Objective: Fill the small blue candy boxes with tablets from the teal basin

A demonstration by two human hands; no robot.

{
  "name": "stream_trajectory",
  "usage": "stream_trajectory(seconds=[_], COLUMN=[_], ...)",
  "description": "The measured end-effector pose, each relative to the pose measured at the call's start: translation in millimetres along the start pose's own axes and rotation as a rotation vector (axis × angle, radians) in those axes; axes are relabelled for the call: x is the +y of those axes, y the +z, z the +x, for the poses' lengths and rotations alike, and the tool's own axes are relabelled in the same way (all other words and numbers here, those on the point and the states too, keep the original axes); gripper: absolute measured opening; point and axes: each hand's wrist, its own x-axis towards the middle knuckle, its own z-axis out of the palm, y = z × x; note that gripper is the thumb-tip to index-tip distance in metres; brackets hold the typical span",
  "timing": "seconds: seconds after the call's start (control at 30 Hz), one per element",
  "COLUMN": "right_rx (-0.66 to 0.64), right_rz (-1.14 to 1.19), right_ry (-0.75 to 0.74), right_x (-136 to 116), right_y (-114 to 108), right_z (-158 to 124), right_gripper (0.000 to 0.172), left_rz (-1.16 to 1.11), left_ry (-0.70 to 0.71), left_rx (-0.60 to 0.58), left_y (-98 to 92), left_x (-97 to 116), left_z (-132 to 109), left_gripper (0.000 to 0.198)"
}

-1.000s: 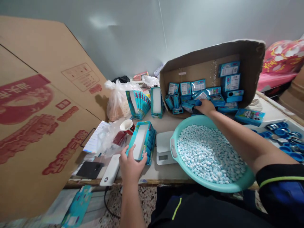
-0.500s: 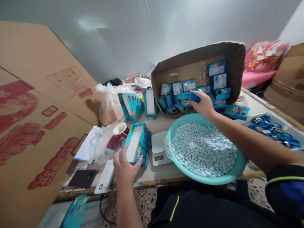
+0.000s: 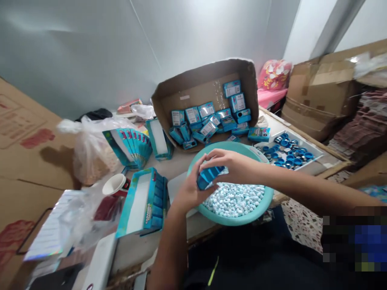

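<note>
My left hand (image 3: 192, 187) and my right hand (image 3: 231, 165) meet over the near-left part of a turquoise basin (image 3: 234, 220). Between them they grip a small blue box (image 3: 208, 175), partly covered by my fingers. Small white and pale-blue candies (image 3: 234, 199) fill the basin below. Behind it, a cardboard carton (image 3: 199, 86) lies open toward me, with several small blue boxes (image 3: 208, 128) piled inside. To the left of my hands stands a turquoise display box (image 3: 141, 201) holding a row of similar blue boxes. A white scale (image 3: 177, 187) is partly hidden behind my left hand.
A white tray (image 3: 311, 159) of blue-and-silver caps sits at the right. Display boxes (image 3: 159, 139), a paper cup (image 3: 113, 184) and plastic bags (image 3: 93, 141) stand at the left. One blue box (image 3: 259, 134) lies outside the carton. Large cardboard boxes (image 3: 317, 84) flank the table.
My right hand has come back from the carton with a blue box. My left hand has left the display box and joined it over the basin. The view has turned right.
</note>
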Motion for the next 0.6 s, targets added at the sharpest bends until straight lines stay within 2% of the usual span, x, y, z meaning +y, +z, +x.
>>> stream_trajectory(seconds=[0.03, 0.1, 0.17, 0.23, 0.27, 0.33, 0.4, 0.5, 0.6], right_rx=[0.071, 0.167, 0.168, 0.163, 0.155, 0.084, -0.029, -0.093, -0.014], right_rz=[-0.019, -0.108, -0.171, -0.161, -0.162, -0.230, -0.360, -0.460, -0.351], right_ry=[0.074, 0.269, 0.430, 0.453, 0.402, 0.202, -0.023, -0.207, -0.239], right_x=[4, 17, 31, 40, 42, 41, 39, 41, 49], right_y=[3, 6, 4, 2, 3, 10, 22, 44, 55], right_z=[0, -5, -14, -23, -26, -25, -16, 1, 10], right_gripper=[0.050, 0.055, 0.058, 0.066, 0.074, 0.092, 0.096, 0.079, 0.062], left_rz=[-0.090, -0.186, -0.278, -0.421, -0.484, -0.580, -0.622, -0.650, -0.596], left_ry=[-0.036, -0.084, -0.134, -0.222, -0.271, -0.353, -0.375, -0.358, -0.321], left_rx=[0.021, 0.129, 0.217, 0.249, 0.253, 0.279, 0.312, 0.325, 0.359], left_y=[4.1, 8.2, 8.8, 8.6, 8.8, 10.2, 12.1, 13.5, 12.3], left_x=[-6, -20, -31, -39, -41, -44, -47, -52, -54], left_z=[14, 33, 41, 43, 44, 45, 47, 48, 42], left_gripper=[0.086, 0.079, 0.085, 0.089, 0.088, 0.081, 0.075, 0.074, 0.080])
